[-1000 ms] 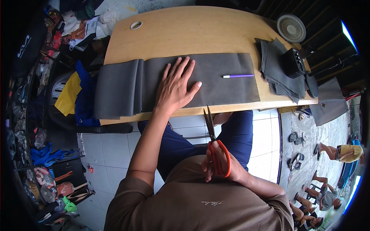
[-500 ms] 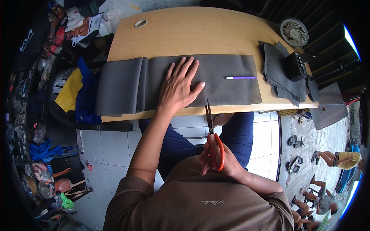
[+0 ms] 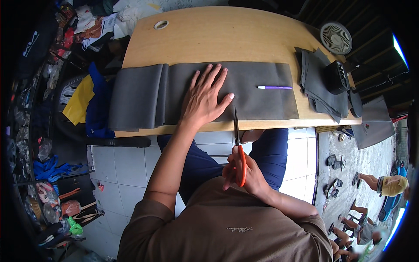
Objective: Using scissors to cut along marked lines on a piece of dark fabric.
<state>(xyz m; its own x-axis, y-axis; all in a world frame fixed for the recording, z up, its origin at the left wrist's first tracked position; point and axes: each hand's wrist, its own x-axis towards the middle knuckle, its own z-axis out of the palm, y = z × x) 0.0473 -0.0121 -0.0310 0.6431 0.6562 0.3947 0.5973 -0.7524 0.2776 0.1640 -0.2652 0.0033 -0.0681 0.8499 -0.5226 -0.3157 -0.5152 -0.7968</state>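
A long strip of dark grey sheet material (image 3: 257, 104) lies along the near side of the wooden table, its left part folded over in layers (image 3: 134, 98). Palm down on its middle rests my left hand (image 3: 203, 99), fingers stretched out. My right hand (image 3: 255, 178) grips orange-handled scissors (image 3: 242, 166) in front of the table edge. Their dark blades point away from me, tips over the strip's near border, just right of my left thumb. The blades look nearly together; whether material lies between them I cannot tell. A purple pen (image 3: 276, 87) with a white end lies on the strip's right part.
On the table (image 3: 209, 35) are a tape roll (image 3: 161, 25), a stack of grey sheets (image 3: 315, 83), a black holder (image 3: 336, 77) and a small fan (image 3: 336, 38). Blue and yellow material (image 3: 80, 100) hangs at the left. Several people are outside at the right.
My right hand has moved the scissors forward, so their tips reach farther over the strip's near border. The handles have turned more edge-on. My left hand stays flat in place.
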